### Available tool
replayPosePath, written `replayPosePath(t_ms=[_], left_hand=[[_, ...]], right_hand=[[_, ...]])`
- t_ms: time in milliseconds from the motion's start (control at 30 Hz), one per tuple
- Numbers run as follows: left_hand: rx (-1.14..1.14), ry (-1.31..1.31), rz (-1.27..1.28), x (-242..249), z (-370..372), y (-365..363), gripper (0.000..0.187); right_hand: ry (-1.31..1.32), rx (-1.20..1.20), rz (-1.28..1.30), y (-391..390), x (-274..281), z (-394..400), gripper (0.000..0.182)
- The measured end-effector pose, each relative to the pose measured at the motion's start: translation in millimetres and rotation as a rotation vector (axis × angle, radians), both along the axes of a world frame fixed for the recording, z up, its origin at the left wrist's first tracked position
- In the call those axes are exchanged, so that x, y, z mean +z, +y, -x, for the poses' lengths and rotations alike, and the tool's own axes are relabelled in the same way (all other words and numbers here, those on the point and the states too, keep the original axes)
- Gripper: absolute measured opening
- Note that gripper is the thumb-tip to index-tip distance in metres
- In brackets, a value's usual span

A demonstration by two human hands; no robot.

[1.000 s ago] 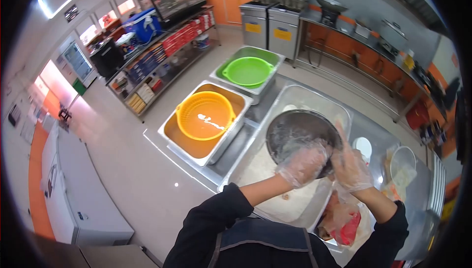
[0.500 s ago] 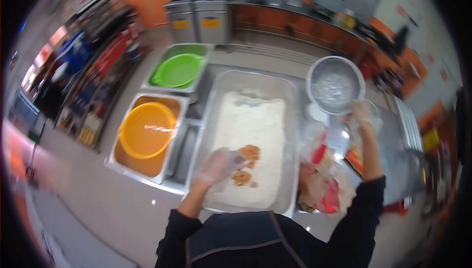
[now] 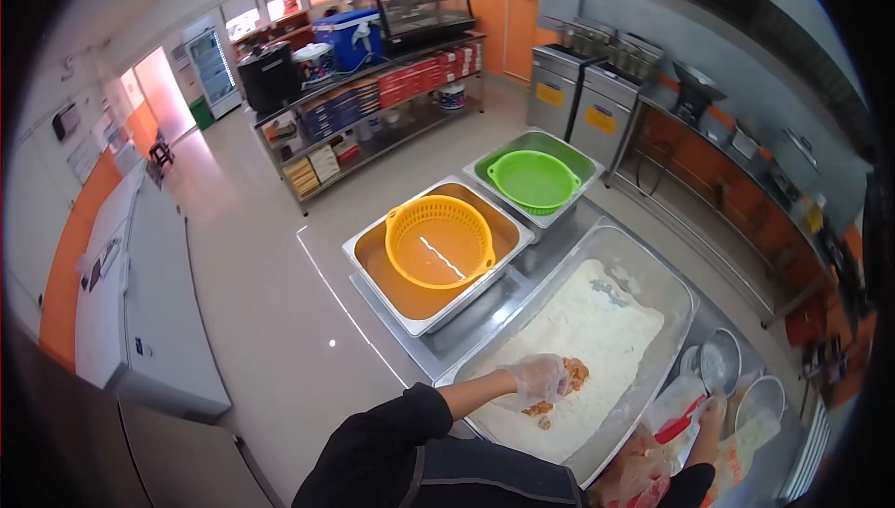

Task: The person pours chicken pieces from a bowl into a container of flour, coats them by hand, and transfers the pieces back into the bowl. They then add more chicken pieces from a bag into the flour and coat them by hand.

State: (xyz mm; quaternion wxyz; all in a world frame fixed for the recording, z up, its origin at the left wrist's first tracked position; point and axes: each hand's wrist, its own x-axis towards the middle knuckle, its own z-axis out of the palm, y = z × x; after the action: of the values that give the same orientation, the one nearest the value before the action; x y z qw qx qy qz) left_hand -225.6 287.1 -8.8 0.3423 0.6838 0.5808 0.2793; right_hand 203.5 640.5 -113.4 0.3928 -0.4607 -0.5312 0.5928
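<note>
Since the metal bowl (image 3: 722,359) has moved from over the tray (image 3: 669,286) to its right, the orange-brown pieces (image 3: 578,373) lie exposed on powder inside it. Left hand (image 3: 539,378) is on them, right hand (image 3: 712,411) by the bowl; can't tell either grip.

Left grip (image 3: 539,380) forward, right grip (image 3: 712,413) out sideways

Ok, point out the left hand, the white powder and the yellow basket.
Left hand (image 3: 539,380): head view, on the middle of the gloved hand.
White powder (image 3: 606,331): head view, on bare surface near the layer's middle.
Yellow basket (image 3: 438,213): head view, on the inner wall at its far side.
</note>
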Motion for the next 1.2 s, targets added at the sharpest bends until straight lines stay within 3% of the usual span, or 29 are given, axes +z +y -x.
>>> replayPosePath(t_ms=[67,133,200,233,300,367,400,433,467,533,567,633,667,733,833,867,900,933,1100,1200], left_hand=[[0.081,-0.037,-0.014,-8,1,0,0.017],[0.150,-0.033,-0.019,-1,1,-3,0.019],[0.222,0.057,0.046,22,1,-7,0.023],[0.246,0.104,0.077,34,4,-7,0.025],[0.142,0.409,-0.147,47,18,-4,0.029],[0.180,0.218,-0.117,39,38,7,0.027],[0.215,0.144,-0.328,26,45,13,0.021],[0.265,-0.302,-0.012,32,51,23,0.013],[0.297,-0.613,-0.037,27,54,30,0.013],[0.537,-0.848,0.021,42,53,38,0.015],[0.535,-0.893,-0.003,34,56,42,0.015],[0.551,-0.987,-0.062,13,61,49,0.014],[0.535,-0.946,-0.081,14,61,49,0.015],[0.511,-0.862,-0.116,18,61,45,0.016],[0.519,-0.712,-0.184,10,65,45,0.017],[0.531,-0.710,-0.205,6,65,45,0.017],[0.533,-0.652,-0.283,9,68,50,0.016],[0.531,-0.585,-0.344,13,67,51,0.016],[0.546,-0.371,-0.309,12,65,43,0.016],[0.567,-0.227,-0.324,16,67,45,0.017]], right_hand=[[0.288,0.069,0.102,9,-14,1,0.025],[-0.256,-0.138,-0.434,9,-21,2,0.036],[-0.095,-0.024,0.313,-3,25,-10,0.043],[-0.176,-0.293,0.485,-23,53,14,0.051],[-0.249,-0.158,0.186,-55,110,34,0.055],[-0.277,-0.041,-0.160,-79,154,41,0.060],[-0.286,0.007,-0.279,-95,183,52,0.062],[-0.294,0.071,-0.373,-110,212,65,0.065],[-0.309,0.156,-0.444,-121,238,81,0.068],[-0.330,0.433,-0.541,-144,287,132,0.073],[-0.325,0.571,-0.584,-156,312,158,0.075],[-0.912,0.477,-0.526,-134,303,200,0.051],[-1.037,0.514,-0.615,-120,278,226,0.051],[-0.954,0.367,-0.242,-137,244,307,0.050],[-1.167,0.570,-0.644,-117,126,350,0.033],[-1.190,0.506,-0.636,-115,88,355,0.032],[-1.122,0.396,-0.662,-112,44,351,0.029],[-0.954,0.387,-0.252,-119,40,351,0.032],[-0.174,0.248,-0.155,-162,-18,342,0.041],[-0.735,0.461,-0.244,-186,-29,319,0.028]])
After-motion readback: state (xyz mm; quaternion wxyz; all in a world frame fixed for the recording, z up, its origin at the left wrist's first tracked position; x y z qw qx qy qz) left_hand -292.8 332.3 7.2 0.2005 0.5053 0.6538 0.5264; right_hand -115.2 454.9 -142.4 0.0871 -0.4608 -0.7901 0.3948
